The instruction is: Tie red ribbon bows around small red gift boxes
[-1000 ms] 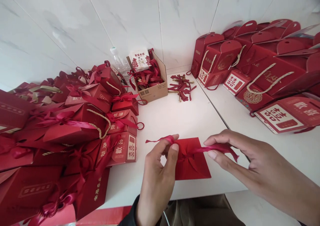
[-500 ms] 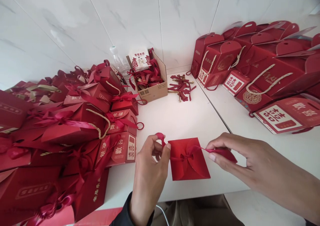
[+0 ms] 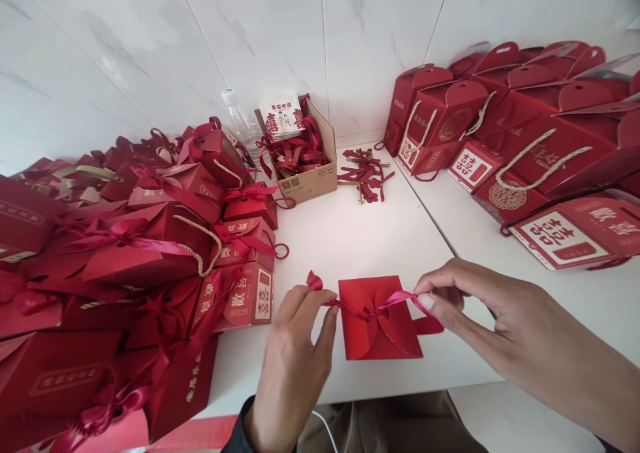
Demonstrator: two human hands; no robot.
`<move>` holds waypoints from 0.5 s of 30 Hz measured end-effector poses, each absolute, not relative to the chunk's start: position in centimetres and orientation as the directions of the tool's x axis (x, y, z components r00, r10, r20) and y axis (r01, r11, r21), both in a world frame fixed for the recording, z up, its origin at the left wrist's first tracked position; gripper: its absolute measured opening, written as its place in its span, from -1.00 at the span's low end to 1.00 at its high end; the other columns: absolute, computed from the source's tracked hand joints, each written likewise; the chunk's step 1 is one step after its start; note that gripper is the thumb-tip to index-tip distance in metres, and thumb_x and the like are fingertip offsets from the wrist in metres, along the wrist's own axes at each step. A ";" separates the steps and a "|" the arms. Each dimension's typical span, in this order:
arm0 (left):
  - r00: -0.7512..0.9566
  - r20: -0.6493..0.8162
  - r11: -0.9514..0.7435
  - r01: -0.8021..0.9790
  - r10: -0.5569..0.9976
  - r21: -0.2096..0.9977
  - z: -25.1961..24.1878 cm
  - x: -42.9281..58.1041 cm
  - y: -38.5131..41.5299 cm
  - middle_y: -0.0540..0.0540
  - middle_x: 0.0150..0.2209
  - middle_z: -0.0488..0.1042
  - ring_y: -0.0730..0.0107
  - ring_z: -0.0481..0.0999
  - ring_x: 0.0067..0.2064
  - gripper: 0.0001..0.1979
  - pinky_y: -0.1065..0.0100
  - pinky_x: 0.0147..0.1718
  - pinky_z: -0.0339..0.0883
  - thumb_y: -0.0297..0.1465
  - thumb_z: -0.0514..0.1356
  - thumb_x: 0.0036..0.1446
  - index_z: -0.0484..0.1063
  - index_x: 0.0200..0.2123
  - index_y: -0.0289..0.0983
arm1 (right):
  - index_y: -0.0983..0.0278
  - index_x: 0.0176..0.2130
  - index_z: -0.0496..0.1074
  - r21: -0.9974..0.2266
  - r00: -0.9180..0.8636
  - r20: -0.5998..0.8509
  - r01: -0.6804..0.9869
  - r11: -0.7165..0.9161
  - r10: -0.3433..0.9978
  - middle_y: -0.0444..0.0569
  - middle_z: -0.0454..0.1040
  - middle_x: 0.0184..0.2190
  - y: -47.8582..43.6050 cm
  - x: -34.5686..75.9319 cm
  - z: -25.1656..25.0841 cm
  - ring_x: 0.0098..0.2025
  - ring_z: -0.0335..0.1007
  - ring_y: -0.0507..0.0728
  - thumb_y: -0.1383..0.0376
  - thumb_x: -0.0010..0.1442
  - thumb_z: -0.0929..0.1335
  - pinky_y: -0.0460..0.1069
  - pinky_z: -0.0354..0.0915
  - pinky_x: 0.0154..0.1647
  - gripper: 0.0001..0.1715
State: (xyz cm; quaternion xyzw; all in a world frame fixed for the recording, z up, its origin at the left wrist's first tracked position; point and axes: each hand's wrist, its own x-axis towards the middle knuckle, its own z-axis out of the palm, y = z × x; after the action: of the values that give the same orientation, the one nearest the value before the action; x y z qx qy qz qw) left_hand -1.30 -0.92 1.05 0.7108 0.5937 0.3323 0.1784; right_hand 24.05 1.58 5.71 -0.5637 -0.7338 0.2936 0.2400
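Note:
A small red box (image 3: 380, 323) with petal-shaped flaps lies on the white table (image 3: 350, 239) in front of me. A red ribbon (image 3: 373, 308) crosses its top. My left hand (image 3: 295, 359) pinches the ribbon's left end just beside the box. My right hand (image 3: 480, 313) pinches the right end at the box's right edge. Both ends are drawn outward and the ribbon meets in a knot over the middle of the flaps.
Several red gift boxes with ribbons (image 3: 150, 253) are heaped at the left. Red handled bags (image 3: 525, 139) crowd the right. A cardboard carton (image 3: 305, 166) of ribbons stands at the back, loose ribbons (image 3: 365, 173) beside it, a clear bottle (image 3: 240, 123) behind.
My hands have shifted along the ribbon ends and drawn them outward; the ribbon now lies tighter across the box top. The box has hardly moved.

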 end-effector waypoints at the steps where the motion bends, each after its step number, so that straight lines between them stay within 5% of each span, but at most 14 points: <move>1: 0.072 0.288 -0.240 0.759 0.955 0.605 0.9 -1.6 -0.8 -0.10 -0.23 0.54 0.23 0.57 -0.17 -0.84 0.28 -0.16 0.40 -0.48 0.17 0.34 0.54 -0.14 -0.17 | 0.07 -0.20 0.54 -0.704 -0.248 0.032 0.682 0.198 0.968 -0.10 0.65 -0.24 1.5 23.9 5.8 -0.38 0.59 0.10 0.03 0.40 0.30 -0.11 0.36 -0.58 -0.72; 6: 0.140 0.321 -0.300 0.792 0.937 0.532 2.1 -2.6 -0.8 -0.06 -0.27 0.53 0.25 0.53 -0.22 -0.79 0.31 -0.23 0.33 -0.55 0.14 0.30 0.53 -0.22 -0.15 | 0.07 -0.13 0.54 -0.708 -0.211 0.029 0.686 0.169 0.977 -0.11 0.68 -0.23 1.5 23.5 5.8 -0.37 0.61 0.10 -0.03 0.41 0.30 -0.10 0.41 -0.52 -0.68; 11: 0.151 0.031 -0.108 0.535 0.988 0.838 4.8 -2.5 -0.7 0.03 -0.47 0.35 0.37 0.37 -0.39 -0.77 0.39 -0.40 0.23 -0.35 0.14 0.34 0.37 -0.43 -0.18 | 0.05 -0.10 0.57 -0.690 -0.270 -0.026 0.702 0.178 0.963 -0.11 0.66 -0.19 1.9 23.6 5.3 -0.40 0.57 0.07 0.03 0.42 0.31 -0.09 0.40 -0.48 -0.72; 15: 0.115 -0.109 0.058 0.377 0.987 0.924 4.3 -1.9 -0.3 0.04 -0.46 0.34 0.39 0.34 -0.38 -0.79 0.39 -0.36 0.26 -0.26 0.16 0.32 0.32 -0.38 -0.17 | 0.05 -0.20 0.56 -0.705 -0.271 -0.076 0.696 0.141 0.960 -0.17 0.63 -0.30 1.8 23.7 5.5 -0.46 0.49 0.03 0.06 0.39 0.33 -0.10 0.35 -0.49 -0.76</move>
State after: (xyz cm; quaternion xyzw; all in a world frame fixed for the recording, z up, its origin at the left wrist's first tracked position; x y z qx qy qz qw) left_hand -1.94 -0.34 4.31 0.5964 0.5721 0.3394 0.4494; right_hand 23.66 1.82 5.47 -0.5688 -0.7275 0.3257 0.2027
